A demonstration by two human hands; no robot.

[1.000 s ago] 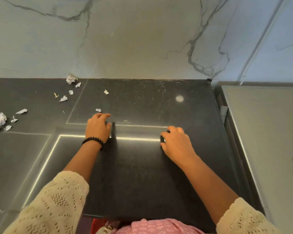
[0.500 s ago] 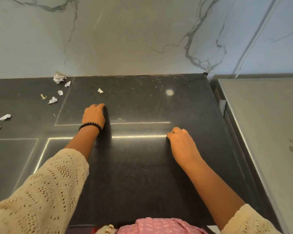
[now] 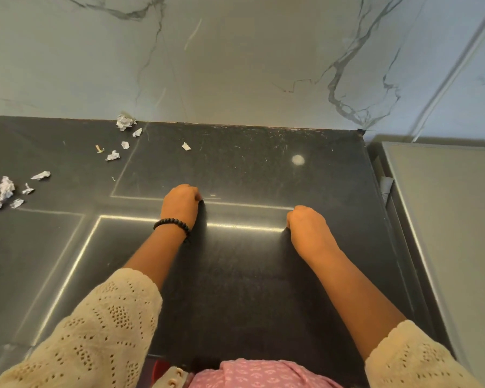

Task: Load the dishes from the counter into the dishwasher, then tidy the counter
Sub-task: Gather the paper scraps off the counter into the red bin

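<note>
A black dishwasher door (image 3: 241,289) fills the lower middle, its top edge lying right under the dark counter (image 3: 249,163). My left hand (image 3: 181,204), with a black bead bracelet at the wrist, grips that top edge with curled fingers. My right hand (image 3: 308,231) grips the same edge further right. The fingertips of both hands are hidden behind the edge. No dishes are in view on the counter.
Crumpled white paper scraps (image 3: 125,122) lie at the counter's back left, and several more (image 3: 0,194) sit at the far left. A pale round mark (image 3: 298,159) shows on the counter. A grey flat surface (image 3: 445,219) adjoins on the right, and a marble wall (image 3: 235,65) stands behind.
Both hands have moved forward with the door's top edge toward the counter. The dark gap beside my left hand no longer shows.
</note>
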